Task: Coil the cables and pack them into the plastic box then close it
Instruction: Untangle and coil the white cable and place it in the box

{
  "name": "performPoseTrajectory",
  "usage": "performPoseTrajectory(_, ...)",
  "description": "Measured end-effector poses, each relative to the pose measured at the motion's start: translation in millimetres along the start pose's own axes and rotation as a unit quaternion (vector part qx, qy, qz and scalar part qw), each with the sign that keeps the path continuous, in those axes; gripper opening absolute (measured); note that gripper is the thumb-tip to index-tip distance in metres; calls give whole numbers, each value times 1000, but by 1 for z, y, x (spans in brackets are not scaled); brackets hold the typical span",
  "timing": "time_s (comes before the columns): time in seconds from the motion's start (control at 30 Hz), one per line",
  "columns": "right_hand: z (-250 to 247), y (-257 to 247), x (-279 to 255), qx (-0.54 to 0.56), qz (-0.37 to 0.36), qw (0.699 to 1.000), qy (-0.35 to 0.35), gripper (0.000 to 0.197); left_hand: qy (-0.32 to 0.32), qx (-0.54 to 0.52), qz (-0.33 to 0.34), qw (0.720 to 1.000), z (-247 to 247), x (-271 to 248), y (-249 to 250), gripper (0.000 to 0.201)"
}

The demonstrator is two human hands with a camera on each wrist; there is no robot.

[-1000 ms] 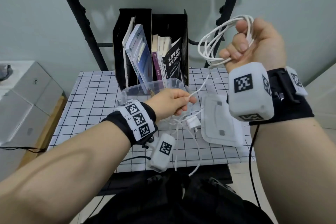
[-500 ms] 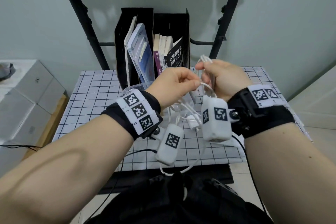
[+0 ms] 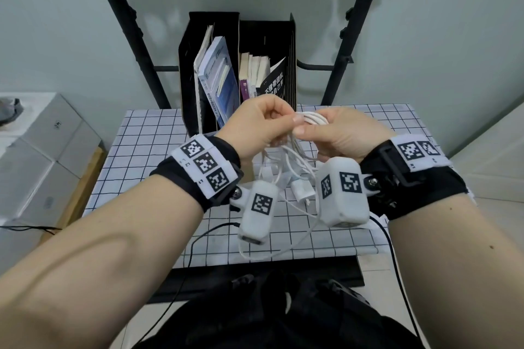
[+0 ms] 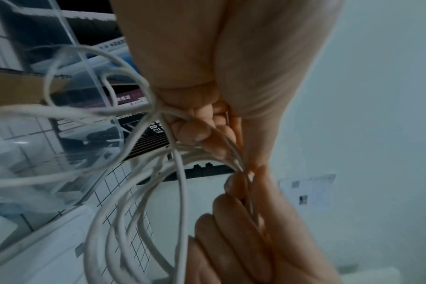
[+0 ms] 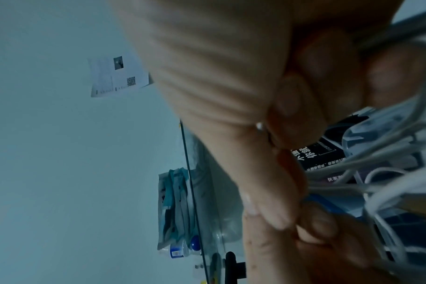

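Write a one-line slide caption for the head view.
Both hands, left and right, pinch a coiled white cable above the checked table.

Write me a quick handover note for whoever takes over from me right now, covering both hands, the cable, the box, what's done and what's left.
Left hand: pinching the white cable at the top of the coil.
Right hand: gripping the coiled loops of the same cable.
Several loops are formed; loose cable hangs down to the checked table, and a white charger plug lies there below the hands.
The clear plastic box sits open behind the hands; its lid lies on the table beside it.
Left: finish coiling, pack the cables, close the box.
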State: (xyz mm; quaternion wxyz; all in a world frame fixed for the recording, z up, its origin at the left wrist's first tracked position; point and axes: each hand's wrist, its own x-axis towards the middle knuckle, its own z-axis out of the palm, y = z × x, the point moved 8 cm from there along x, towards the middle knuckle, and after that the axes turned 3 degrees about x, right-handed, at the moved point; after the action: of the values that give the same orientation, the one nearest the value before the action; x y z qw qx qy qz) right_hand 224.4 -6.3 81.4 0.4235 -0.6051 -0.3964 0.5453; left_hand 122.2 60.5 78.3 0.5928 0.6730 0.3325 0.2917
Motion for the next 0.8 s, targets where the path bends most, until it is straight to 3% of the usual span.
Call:
performPoseTrajectory(0.13,-5,-9,-5,85,-11,996,37,3,-25,-35,-56,997,-1,1,-21,14)
performPoseTrajectory(0.23,-19,-7,-1,115,-21,990,74,11,-32,-30,-78,996,-4,-2,-30,21)
performPoseTrajectory(0.4,-40,-9,2,188,-51,975,103,15,-67,81,-70,992,-11,-8,-41,20)
performPoseTrajectory(0.47,-46,-10,2,199,-57,971,120,17,-50,88,-69,992,-17,-9,-43,14)
performPoseTrajectory(0.63,-54,-4,-1,204,-44,963,170,15,-2,22,-41,999,-25,-8,-38,23)
performPoseTrajectory(0.8,-68,5,1,193,-31,958,212,11,-9,-59,-30,998,-22,-10,-33,25)
